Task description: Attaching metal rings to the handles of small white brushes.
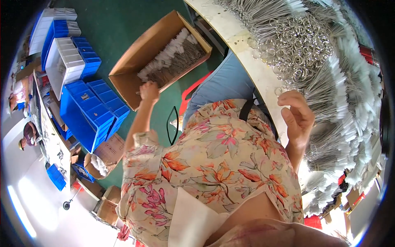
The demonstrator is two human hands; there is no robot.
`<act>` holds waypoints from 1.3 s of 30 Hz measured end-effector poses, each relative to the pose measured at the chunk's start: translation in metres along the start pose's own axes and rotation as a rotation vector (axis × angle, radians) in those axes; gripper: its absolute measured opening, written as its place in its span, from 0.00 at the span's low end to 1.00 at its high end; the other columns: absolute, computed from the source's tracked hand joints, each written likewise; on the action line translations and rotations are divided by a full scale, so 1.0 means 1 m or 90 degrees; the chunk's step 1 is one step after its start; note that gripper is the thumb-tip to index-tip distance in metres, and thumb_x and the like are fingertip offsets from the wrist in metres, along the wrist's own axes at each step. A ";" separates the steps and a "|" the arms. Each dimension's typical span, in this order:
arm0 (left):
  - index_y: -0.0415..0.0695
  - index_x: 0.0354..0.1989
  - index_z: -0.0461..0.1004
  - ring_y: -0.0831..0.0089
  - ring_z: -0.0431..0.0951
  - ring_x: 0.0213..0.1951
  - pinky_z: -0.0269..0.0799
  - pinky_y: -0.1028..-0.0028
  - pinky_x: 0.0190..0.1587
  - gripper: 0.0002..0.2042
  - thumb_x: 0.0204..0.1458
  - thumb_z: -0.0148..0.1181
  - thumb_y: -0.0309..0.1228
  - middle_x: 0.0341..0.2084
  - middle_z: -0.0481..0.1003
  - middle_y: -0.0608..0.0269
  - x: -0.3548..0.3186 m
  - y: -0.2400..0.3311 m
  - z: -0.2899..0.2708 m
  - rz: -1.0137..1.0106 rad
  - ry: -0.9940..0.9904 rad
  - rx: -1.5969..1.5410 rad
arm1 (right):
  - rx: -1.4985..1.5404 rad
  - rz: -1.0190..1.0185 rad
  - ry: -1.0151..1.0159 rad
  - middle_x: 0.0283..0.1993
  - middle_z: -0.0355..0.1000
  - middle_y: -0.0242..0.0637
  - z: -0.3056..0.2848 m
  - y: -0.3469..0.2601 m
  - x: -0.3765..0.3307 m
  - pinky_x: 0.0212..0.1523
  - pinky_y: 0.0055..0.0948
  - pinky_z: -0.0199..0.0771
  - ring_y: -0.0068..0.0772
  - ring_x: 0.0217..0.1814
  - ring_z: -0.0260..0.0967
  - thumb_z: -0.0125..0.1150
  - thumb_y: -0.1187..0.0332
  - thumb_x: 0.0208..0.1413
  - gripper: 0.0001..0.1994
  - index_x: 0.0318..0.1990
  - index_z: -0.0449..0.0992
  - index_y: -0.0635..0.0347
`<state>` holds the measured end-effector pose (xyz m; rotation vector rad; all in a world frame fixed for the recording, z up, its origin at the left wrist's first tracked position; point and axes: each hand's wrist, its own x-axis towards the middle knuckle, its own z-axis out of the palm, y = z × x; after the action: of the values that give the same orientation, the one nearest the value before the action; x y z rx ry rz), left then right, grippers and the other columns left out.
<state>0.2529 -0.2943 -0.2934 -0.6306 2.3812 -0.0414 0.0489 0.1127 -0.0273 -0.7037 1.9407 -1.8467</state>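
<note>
The fingers of the right hand (298, 112) are bent, the thumb apart from them with a gap between, above the edge of a cream worktop (230, 26). Just beyond the fingertips spreads a heap of shiny silver metal rings (306, 47), one stray ring close to them. Thin grey wire pieces with white ends (329, 96) lie massed around that heap. The left hand (149, 92) is down at an open brown cardboard box (133, 53), its fingers curled; I cannot tell whether they grip anything. Inside the box, just beyond that hand, lies a row of white-tipped wire bundles (173, 57). Further out on that side stand stacked blue plastic bins (88, 109) on the green floor (105, 20).
</note>
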 end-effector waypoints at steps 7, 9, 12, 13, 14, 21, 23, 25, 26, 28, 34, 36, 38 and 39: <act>0.39 0.38 0.74 0.69 0.77 0.37 0.72 0.70 0.38 0.10 0.50 0.55 0.31 0.35 0.76 0.59 -0.010 0.114 -0.165 0.365 -0.283 -0.761 | -0.034 -0.003 0.078 0.34 0.71 0.39 -0.034 -0.018 -0.009 0.42 0.27 0.62 0.31 0.39 0.65 0.58 0.83 0.43 0.08 0.33 0.75 0.67; 0.36 0.39 0.73 0.73 0.76 0.36 0.71 0.74 0.40 0.10 0.53 0.53 0.29 0.34 0.76 0.60 -0.038 0.142 -0.272 0.584 -0.373 -0.641 | -0.083 -0.011 0.132 0.34 0.72 0.39 -0.054 -0.026 -0.018 0.39 0.27 0.64 0.30 0.36 0.67 0.59 0.82 0.43 0.08 0.32 0.76 0.65; 0.35 0.43 0.71 0.71 0.76 0.36 0.72 0.73 0.42 0.11 0.53 0.54 0.28 0.34 0.75 0.57 -0.067 0.157 -0.389 0.648 -0.390 -0.699 | -0.120 -0.021 0.160 0.34 0.72 0.36 -0.086 -0.043 -0.025 0.38 0.25 0.66 0.27 0.36 0.69 0.59 0.81 0.45 0.08 0.34 0.76 0.63; 0.35 0.44 0.71 0.71 0.76 0.37 0.72 0.73 0.43 0.12 0.53 0.54 0.28 0.34 0.75 0.57 -0.066 0.171 -0.418 0.711 -0.344 -0.674 | -0.138 -0.031 0.206 0.34 0.72 0.36 -0.099 -0.049 -0.033 0.38 0.25 0.66 0.27 0.36 0.69 0.59 0.81 0.45 0.08 0.34 0.76 0.63; 0.35 0.44 0.71 0.72 0.76 0.37 0.71 0.74 0.42 0.12 0.53 0.54 0.28 0.33 0.75 0.58 -0.061 0.193 -0.449 0.721 -0.286 -0.644 | -0.144 0.000 0.252 0.35 0.72 0.35 -0.108 -0.055 -0.040 0.38 0.24 0.67 0.26 0.36 0.69 0.59 0.81 0.46 0.08 0.35 0.76 0.63; 0.43 0.39 0.74 0.66 0.77 0.34 0.72 0.67 0.37 0.11 0.50 0.56 0.35 0.32 0.77 0.59 0.113 0.310 -0.584 0.610 0.496 -0.259 | -0.230 0.105 0.397 0.34 0.72 0.36 -0.177 -0.094 -0.052 0.35 0.21 0.70 0.22 0.34 0.69 0.56 0.76 0.52 0.08 0.39 0.75 0.65; 0.43 0.36 0.74 0.61 0.77 0.34 0.72 0.64 0.37 0.11 0.50 0.56 0.36 0.32 0.77 0.56 0.117 0.360 -0.591 0.574 0.527 -0.106 | -0.330 0.141 0.409 0.32 0.73 0.37 -0.203 -0.102 -0.051 0.34 0.23 0.70 0.25 0.31 0.71 0.56 0.75 0.51 0.08 0.39 0.75 0.64; 0.44 0.34 0.74 0.56 0.76 0.35 0.71 0.61 0.37 0.11 0.49 0.55 0.38 0.31 0.76 0.54 0.124 0.376 -0.591 0.494 0.562 0.039 | -0.396 0.093 0.425 0.31 0.74 0.38 -0.227 -0.093 -0.026 0.34 0.25 0.71 0.29 0.31 0.71 0.56 0.73 0.50 0.09 0.39 0.75 0.63; 0.44 0.33 0.73 0.54 0.76 0.34 0.71 0.60 0.36 0.10 0.50 0.53 0.38 0.30 0.76 0.53 0.129 0.381 -0.585 0.466 0.606 0.060 | -0.461 0.045 0.422 0.30 0.74 0.40 -0.238 -0.085 -0.014 0.34 0.27 0.72 0.33 0.30 0.72 0.57 0.72 0.49 0.09 0.39 0.76 0.62; 0.44 0.33 0.72 0.53 0.75 0.34 0.70 0.58 0.35 0.10 0.50 0.52 0.38 0.29 0.76 0.52 0.131 0.378 -0.584 0.434 0.654 0.086 | -0.519 0.061 0.409 0.32 0.74 0.42 -0.256 -0.073 0.021 0.35 0.33 0.72 0.41 0.32 0.72 0.56 0.71 0.47 0.08 0.36 0.76 0.61; 0.45 0.39 0.68 0.58 0.77 0.30 0.70 0.60 0.34 0.11 0.54 0.48 0.38 0.26 0.75 0.53 0.091 0.370 -0.587 0.396 0.707 -0.063 | -0.817 0.327 0.292 0.35 0.74 0.43 -0.288 -0.025 0.096 0.37 0.39 0.73 0.45 0.38 0.73 0.54 0.75 0.44 0.08 0.33 0.76 0.59; 0.43 0.37 0.69 0.68 0.74 0.25 0.68 0.65 0.28 0.12 0.55 0.47 0.38 0.21 0.73 0.60 0.063 0.389 -0.587 0.729 0.687 -0.581 | -0.847 0.337 0.326 0.36 0.74 0.43 -0.291 -0.015 0.100 0.37 0.38 0.74 0.45 0.40 0.73 0.55 0.75 0.43 0.09 0.34 0.76 0.58; 0.42 0.37 0.70 0.71 0.73 0.25 0.67 0.69 0.28 0.13 0.54 0.49 0.39 0.21 0.72 0.63 0.041 0.409 -0.583 0.709 0.610 -0.500 | -0.849 0.341 0.338 0.36 0.74 0.42 -0.292 -0.011 0.098 0.37 0.37 0.74 0.44 0.40 0.73 0.55 0.75 0.43 0.09 0.34 0.76 0.58; 0.40 0.36 0.71 0.75 0.72 0.25 0.67 0.72 0.28 0.13 0.53 0.51 0.39 0.20 0.72 0.65 0.032 0.418 -0.578 0.675 0.540 -0.424 | -0.855 0.336 0.342 0.36 0.74 0.41 -0.292 -0.011 0.097 0.37 0.37 0.74 0.43 0.40 0.73 0.56 0.75 0.43 0.09 0.34 0.76 0.58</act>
<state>-0.3025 -0.0154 0.0587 0.5980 3.2340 1.1747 -0.1977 0.2919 0.0122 0.1009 3.1919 -0.2205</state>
